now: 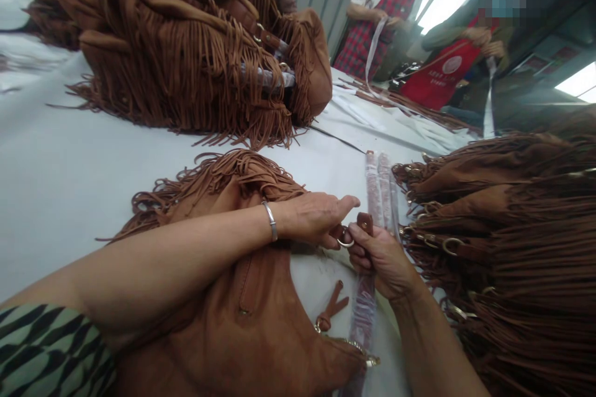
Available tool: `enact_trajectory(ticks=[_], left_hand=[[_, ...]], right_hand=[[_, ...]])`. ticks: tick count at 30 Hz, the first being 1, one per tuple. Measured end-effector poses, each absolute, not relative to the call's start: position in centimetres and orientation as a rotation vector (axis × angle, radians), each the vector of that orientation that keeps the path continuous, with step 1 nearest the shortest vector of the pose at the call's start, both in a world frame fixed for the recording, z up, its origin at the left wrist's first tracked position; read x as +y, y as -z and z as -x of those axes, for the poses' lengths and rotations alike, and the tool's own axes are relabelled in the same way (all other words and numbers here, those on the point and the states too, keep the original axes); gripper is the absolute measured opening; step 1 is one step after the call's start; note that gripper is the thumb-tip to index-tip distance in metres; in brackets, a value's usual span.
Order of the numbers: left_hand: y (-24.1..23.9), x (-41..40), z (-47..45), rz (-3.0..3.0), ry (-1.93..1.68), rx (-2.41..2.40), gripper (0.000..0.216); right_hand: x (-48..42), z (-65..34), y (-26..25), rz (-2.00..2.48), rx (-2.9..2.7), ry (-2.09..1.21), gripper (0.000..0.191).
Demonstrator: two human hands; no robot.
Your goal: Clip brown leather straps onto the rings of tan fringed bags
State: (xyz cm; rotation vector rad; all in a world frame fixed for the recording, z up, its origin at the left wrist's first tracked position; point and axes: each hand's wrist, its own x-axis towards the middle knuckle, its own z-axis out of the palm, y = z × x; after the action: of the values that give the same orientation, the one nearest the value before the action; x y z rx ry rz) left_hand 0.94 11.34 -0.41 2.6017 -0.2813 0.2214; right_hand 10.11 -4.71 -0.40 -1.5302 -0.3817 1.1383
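Note:
A brown suede fringed bag (242, 298) lies on the white table (60, 180) under my left forearm. My left hand (316, 218) is closed, pinching a metal ring (345, 240) at the bag's edge, with the forefinger stretched out. My right hand (382, 260) is closed round a brown strap wrapped in clear plastic (372, 198), holding its leather end tab right against the ring. The strap runs away across the table and also down past my right wrist. A silver bangle sits on my left wrist.
A heap of fringed brown bags (186, 43) lies at the back left. Another stack of fringed bags with metal rings (512, 248) fills the right. Two people in red aprons (437, 68) stand at the table's far end, handling straps.

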Motion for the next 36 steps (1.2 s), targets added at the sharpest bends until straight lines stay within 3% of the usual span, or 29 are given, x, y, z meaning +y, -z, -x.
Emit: enact_trajectory(ticks=[3, 11, 21, 28, 36], left_hand=[[0.3, 11.3, -0.9, -2.606, -0.211, -0.302, 0.067], [0.0, 11.1, -0.9, -2.871, -0.388, -0.016, 0.037], [0.7, 11.5, -0.8, -2.859, -0.338, -0.45, 0.016], [0.2, 11.6, -0.8, -2.865, -0.352, -0.323, 0.015], [-0.2, 11.4, -0.4, -2.779, -0.138, -0.426, 0.007]], right_hand=[[-4.5, -9.8, 0.5, 1.506, -0.343, -1.168, 0.034], [-4.1, -8.3, 1.8, 1.362, -0.253, -0.741, 0.029], [-4.5, -10.0, 1.4, 1.487, -0.303, -1.063, 0.036], [-4.6, -7.0, 2.4, 1.351, -0.198, -0.681, 0.03], [-4.7, -9.9, 1.9, 1.358, -0.238, -1.215, 0.034]])
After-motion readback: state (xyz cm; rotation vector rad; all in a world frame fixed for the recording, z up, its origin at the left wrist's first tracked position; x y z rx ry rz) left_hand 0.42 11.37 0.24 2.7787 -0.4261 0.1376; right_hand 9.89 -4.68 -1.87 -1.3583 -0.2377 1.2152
